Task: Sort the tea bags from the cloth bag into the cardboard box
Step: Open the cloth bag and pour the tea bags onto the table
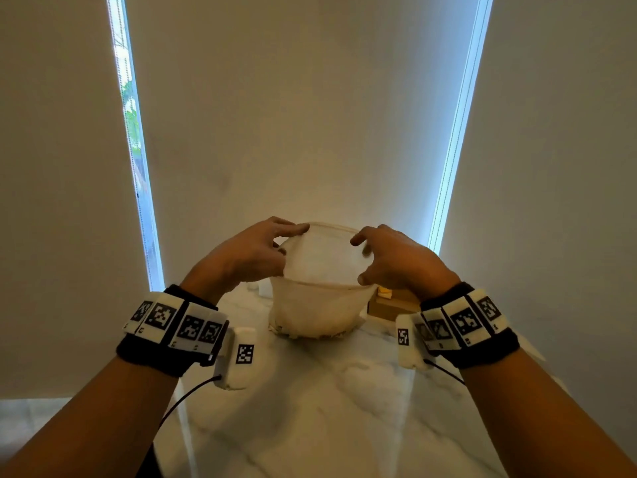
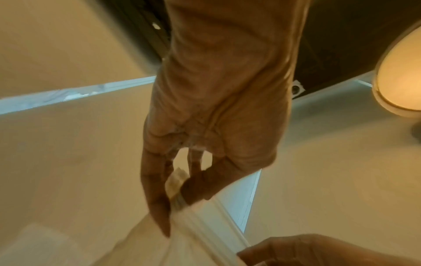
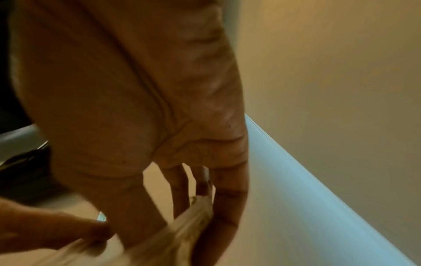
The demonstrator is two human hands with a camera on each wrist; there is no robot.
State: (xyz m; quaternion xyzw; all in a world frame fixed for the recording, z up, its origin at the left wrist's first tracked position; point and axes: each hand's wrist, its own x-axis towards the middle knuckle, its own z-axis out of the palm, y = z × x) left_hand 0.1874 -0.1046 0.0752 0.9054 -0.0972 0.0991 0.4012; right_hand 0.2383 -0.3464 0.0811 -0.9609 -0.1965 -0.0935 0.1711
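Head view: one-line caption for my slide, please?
Both hands, left and right, stretch the cloth bag open above the marble table.

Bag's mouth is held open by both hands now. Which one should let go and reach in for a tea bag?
Probably the right hand: the cardboard box sits behind the cloth bag on its side. The left hand can keep gripping the rim.
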